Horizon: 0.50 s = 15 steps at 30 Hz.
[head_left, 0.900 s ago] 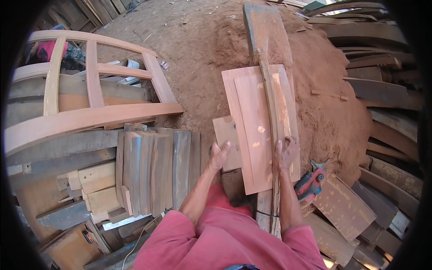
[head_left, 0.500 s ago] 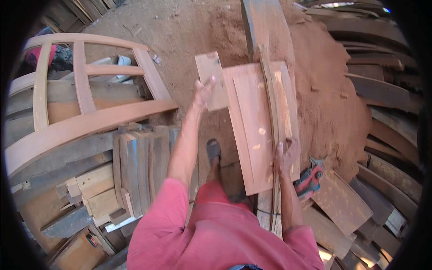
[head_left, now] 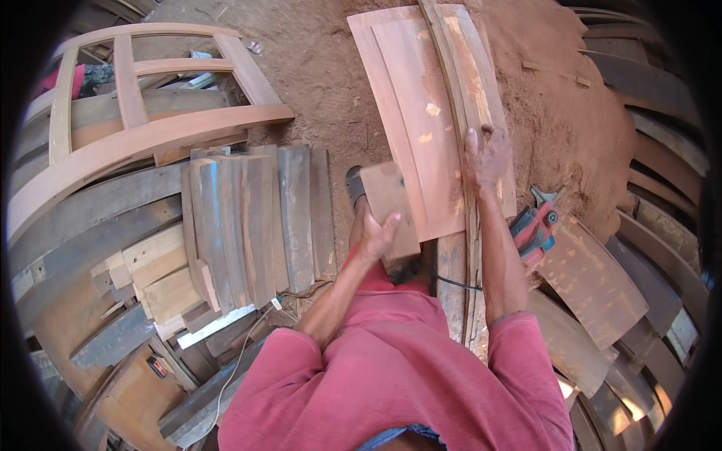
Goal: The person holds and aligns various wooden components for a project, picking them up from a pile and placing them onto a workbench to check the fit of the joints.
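Observation:
In my left hand (head_left: 376, 240) is a small flat wooden board (head_left: 391, 207), gripped by its side just left of a pale reddish panel (head_left: 391, 90). My right hand (head_left: 485, 161) has its fingers curled on a long narrow wooden strip (head_left: 444, 52) lying lengthwise over the panel. The panel has patchy light marks and rests on a rough timber beam (head_left: 451, 263). A red power planer (head_left: 535, 233) lies beside my right forearm, partly hidden behind it.
A wooden frame (head_left: 128, 83) rests over stacked boards (head_left: 256, 225) on the left. More planks (head_left: 654, 75) are piled along the right. Sawdust covers the dirt floor (head_left: 571, 128). A pale cable (head_left: 229, 398) runs through the lower left pile. My sandalled foot (head_left: 353, 184) is behind the small board.
My left hand lifted the small board forward, then brought it back down toward me. My right hand stayed on the strip. The view has shifted, so the panel sits higher in the picture.

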{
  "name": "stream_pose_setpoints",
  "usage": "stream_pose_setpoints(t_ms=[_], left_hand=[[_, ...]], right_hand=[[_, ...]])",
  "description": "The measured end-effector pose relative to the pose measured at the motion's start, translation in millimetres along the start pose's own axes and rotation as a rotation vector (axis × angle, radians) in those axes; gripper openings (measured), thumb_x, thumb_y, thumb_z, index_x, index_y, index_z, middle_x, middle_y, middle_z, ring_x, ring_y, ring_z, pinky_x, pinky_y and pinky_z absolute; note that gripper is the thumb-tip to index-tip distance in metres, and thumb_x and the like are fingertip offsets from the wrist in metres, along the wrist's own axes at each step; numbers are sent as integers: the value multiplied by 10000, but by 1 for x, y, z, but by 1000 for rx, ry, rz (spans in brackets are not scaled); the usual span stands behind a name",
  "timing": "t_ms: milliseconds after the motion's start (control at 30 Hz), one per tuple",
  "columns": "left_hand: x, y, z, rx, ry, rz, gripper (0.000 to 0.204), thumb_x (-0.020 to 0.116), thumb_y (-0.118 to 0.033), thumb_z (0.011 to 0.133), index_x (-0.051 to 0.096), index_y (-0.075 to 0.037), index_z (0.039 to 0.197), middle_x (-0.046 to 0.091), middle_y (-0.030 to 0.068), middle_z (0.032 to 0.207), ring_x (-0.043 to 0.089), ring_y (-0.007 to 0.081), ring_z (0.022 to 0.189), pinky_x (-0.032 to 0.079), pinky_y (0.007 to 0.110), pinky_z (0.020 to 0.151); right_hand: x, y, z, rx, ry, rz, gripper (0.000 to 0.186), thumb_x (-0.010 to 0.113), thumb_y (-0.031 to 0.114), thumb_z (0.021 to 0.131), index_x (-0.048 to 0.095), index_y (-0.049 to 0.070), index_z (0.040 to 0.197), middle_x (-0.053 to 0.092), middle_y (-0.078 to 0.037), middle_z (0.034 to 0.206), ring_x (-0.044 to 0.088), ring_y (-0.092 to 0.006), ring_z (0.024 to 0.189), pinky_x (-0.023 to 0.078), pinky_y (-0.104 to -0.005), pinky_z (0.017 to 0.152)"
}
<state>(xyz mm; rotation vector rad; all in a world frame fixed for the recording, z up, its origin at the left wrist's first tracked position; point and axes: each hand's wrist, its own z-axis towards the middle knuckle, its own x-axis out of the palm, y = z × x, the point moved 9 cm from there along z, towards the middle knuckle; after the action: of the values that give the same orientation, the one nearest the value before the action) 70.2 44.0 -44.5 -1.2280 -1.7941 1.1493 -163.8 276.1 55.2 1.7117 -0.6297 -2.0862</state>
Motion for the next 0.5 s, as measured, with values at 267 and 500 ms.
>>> stream_pose_setpoints(t_ms=[267,500], left_hand=[[12,31,-94,-192,232,-35,674,776,-249,907,446,29,1425,612,140,1293,593,224,1219,482,357,1044],[-41,10,-135,-512,297,-342,847,837,-306,827,402,-5,1488,604,179,1352,611,288,1253,485,436,1095]], right_hand=[[2,-8,-7,77,4,-43,521,663,498,909,643,75,1211,566,-172,1258,511,-373,1206,383,-498,1069],[4,-22,-3,57,-11,-60,504,670,493,899,658,86,1195,574,-169,1251,523,-377,1194,398,-497,1064]])
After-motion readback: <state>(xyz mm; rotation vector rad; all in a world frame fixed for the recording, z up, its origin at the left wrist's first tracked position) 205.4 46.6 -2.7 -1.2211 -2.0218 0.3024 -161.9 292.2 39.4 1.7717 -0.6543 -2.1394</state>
